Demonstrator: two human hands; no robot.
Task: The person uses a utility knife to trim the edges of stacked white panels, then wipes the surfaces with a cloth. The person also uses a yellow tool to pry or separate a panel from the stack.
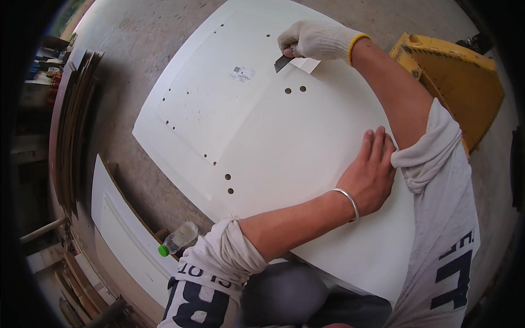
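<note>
From afar I watched the gloved right hand (315,41), fingers clamped on a dark scraper (281,64), apparently smoothing the white panel (295,142) beneath, the left hand (367,177) flat there, fingers slightly apart, the next stroke seemingly needing steady pressure.

The scuffed floor (131,71) is grey-brown — daylight shows upper left, boards (70,131) stand at left, yellow equipment (470,87) at right.

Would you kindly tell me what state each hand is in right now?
Left hand: open, bare, laid palm-down on the white panel.
Right hand: gloved, closed, holding a dark flat tool.
</note>
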